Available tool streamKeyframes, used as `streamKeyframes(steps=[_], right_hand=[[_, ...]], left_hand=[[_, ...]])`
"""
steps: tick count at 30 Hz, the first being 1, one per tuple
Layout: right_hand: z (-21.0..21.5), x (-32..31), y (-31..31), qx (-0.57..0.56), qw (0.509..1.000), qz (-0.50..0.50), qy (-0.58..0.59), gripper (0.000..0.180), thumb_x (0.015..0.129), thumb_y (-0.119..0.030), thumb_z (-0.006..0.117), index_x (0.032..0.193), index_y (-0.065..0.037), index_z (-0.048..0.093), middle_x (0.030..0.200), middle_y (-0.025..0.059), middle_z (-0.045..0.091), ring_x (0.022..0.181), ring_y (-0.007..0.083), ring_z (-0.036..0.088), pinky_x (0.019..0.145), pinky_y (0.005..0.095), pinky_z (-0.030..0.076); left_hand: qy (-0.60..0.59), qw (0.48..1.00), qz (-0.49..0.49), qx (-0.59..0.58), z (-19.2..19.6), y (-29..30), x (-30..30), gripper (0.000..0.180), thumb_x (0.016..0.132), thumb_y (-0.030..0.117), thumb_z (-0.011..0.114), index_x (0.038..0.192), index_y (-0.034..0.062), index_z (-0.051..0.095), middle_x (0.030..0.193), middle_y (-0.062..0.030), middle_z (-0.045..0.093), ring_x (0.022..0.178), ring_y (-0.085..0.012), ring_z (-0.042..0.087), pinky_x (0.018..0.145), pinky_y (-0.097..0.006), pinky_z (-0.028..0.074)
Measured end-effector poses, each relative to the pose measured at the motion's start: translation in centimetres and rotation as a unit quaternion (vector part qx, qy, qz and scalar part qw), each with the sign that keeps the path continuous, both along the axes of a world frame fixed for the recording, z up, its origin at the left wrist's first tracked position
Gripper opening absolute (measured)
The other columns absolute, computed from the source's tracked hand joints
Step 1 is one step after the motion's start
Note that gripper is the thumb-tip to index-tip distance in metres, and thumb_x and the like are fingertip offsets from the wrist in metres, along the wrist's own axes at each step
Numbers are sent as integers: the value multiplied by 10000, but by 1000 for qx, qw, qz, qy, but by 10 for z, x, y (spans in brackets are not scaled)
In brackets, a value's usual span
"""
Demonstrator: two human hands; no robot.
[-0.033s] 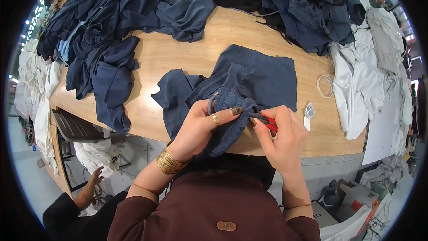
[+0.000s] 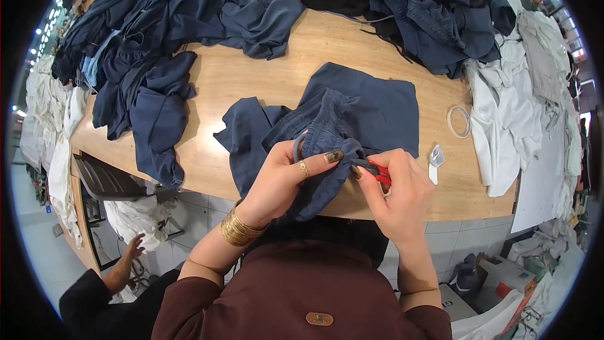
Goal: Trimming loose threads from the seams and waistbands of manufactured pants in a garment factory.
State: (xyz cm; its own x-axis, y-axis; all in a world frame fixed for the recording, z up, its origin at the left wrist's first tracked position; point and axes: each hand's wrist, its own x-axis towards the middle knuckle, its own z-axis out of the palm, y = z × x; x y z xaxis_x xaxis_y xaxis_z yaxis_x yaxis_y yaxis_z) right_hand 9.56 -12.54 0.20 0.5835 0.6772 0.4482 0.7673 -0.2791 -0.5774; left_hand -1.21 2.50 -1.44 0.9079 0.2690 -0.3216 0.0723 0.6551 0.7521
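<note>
A dark blue garment with a gathered elastic waistband lies on the table in front of me. My left hand is closed on the waistband, thumb on top, the other fingers mostly hidden in the cloth. A loop of grey cord shows beside that thumb. My right hand pinches a small red-handled tool at the band's right end. Its dark tip meets the cloth; its exact kind is mostly hidden by my fingers.
Dark blue garments are heaped at the left, more blue and black ones at the far right. White cloth hangs over the right side. A tape roll and a small white-tailed item lie nearby. Another person's hand shows lower left.
</note>
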Motion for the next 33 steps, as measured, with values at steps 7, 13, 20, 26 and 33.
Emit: streamKeyframes(steps=[7, 13, 20, 26, 33], right_hand=[[0, 1, 2, 3, 1000, 3, -10, 171, 712, -140, 717, 765, -76, 568, 625, 11, 533, 534, 178, 489, 468, 294, 362], [3, 3, 0, -16, 1000, 5, -14, 169, 718, -140, 716, 761, -74, 567, 636, 18, 547, 530, 186, 485, 465, 302, 361], [4, 19, -2, 90, 927, 91, 354, 335, 779, -195, 694, 1037, -23, 568, 906, 49, 583, 768, 90, 545, 660, 216, 432], [-21, 51, 29, -1, 762, 339, 552, 340, 811, -188, 666, 1105, -35, 590, 963, 43, 606, 900, 93, 541, 750, 193, 399], [-4, 75, 9, 60, 828, 268, 489, 261, 689, -31, 693, 567, -36, 461, 580, -12, 435, 573, 60, 383, 517, 219, 279]], left_hand=[[-6, 1000, -10, 8, 0, 0, 0, 177, 866, 55, 588, 1001, -46, 641, 932, -67, 664, 812, -87, 612, 713, -219, 498], [-1, 1000, -14, 6, 0, 1, 1, 182, 866, 57, 588, 1008, -44, 639, 931, -66, 665, 806, -87, 613, 710, -216, 499], [40, 996, -44, 61, 3, 5, -1, 179, 862, 102, 619, 992, -21, 634, 895, -17, 654, 771, -44, 575, 690, -200, 478], [-35, 907, -333, 255, 30, 39, 1, 209, 796, 104, 692, 936, -39, 632, 786, -3, 641, 718, -25, 501, 652, -207, 438], [19, 945, -264, 193, 17, 99, -32, 232, 743, 14, 694, 934, -93, 616, 836, -8, 642, 771, -42, 541, 704, -196, 460]])
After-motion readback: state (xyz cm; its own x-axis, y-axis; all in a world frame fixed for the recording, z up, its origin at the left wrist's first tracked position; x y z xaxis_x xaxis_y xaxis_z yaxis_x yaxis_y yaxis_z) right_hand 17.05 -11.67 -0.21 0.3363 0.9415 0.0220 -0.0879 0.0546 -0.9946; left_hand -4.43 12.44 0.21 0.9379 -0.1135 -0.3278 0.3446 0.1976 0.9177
